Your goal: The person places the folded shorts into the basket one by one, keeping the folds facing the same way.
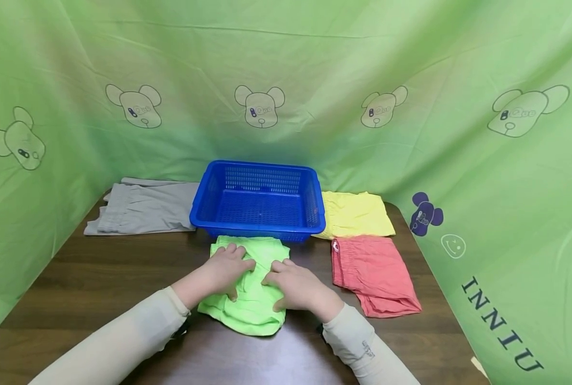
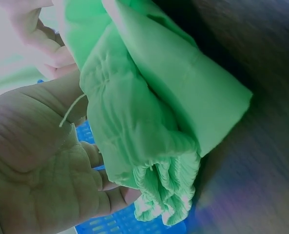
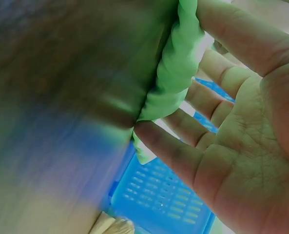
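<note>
Folded bright green shorts (image 1: 254, 289) with a gathered elastic waistband lie on the table, just in front of the blue basket. On their upper left part rests my left hand (image 1: 225, 269), fingers spread over the cloth. My right hand (image 1: 299, 286) touches their right side, its fingertips on the fabric. In the left wrist view, the bunched elastic of the shorts (image 2: 139, 122) shows beside the open palm (image 2: 42, 165). From the right wrist, nearly straight fingers (image 3: 168, 146) lie along the rolled green edge; neither hand grips the cloth.
The empty blue basket (image 1: 257, 231) stands at the back middle. Folded grey clothing (image 1: 146, 208) lies left of it, yellow clothing (image 1: 358, 214) right of it, and red clothing (image 1: 375, 272) nearer on the right. A green curtain (image 1: 315, 64) encloses the wooden table (image 1: 98, 299).
</note>
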Motion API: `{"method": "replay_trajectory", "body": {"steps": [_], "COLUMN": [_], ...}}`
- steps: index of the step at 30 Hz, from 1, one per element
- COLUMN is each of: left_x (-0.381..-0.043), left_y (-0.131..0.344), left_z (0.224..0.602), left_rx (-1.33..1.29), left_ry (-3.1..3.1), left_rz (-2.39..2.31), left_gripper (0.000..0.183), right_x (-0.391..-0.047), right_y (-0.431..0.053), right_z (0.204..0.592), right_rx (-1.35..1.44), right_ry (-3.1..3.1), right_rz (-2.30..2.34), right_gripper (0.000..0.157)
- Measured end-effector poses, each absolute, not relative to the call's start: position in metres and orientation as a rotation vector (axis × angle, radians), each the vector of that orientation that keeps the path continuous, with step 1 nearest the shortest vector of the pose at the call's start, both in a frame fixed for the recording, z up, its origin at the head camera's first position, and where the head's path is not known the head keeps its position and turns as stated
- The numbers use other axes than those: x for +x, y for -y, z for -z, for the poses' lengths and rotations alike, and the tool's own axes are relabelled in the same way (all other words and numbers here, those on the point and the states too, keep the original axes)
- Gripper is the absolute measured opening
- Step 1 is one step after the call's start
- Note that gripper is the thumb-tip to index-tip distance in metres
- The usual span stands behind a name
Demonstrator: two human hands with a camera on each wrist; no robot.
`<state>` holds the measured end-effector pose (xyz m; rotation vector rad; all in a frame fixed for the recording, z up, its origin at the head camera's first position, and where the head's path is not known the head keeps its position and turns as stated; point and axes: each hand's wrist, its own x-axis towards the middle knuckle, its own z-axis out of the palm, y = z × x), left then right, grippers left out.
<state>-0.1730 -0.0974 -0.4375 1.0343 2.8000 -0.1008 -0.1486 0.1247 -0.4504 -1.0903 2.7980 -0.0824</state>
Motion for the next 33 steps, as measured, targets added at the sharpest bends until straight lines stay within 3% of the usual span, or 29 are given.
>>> {"method": "replay_trajectory", "body": {"steps": [12,22,33], "left_x": [-0.173,-0.172,-0.159], "left_y": [0.087,0.108,0.128], "left_z": [0.439,0.456,0.456], "left_rx": [1.036,1.042,0.979], "left_ry": [-2.803,-2.816,-2.744], "left_rz": [0.110,-0.004,-0.285], "left_gripper": [0.069,0.073,0.062], "right_x": [-0.145,-0.146,-0.148], "right_y": [-0.138,-0.140,-0.143], "right_z": [0.452,0.452,0.449], "right_rx": [-1.082,-1.088,-1.063], "right_ry": [-2.806,-2.796,-2.776], "right_rz": [0.116,0.175,0.247], "right_gripper": [0.058,0.059,0.055]}}
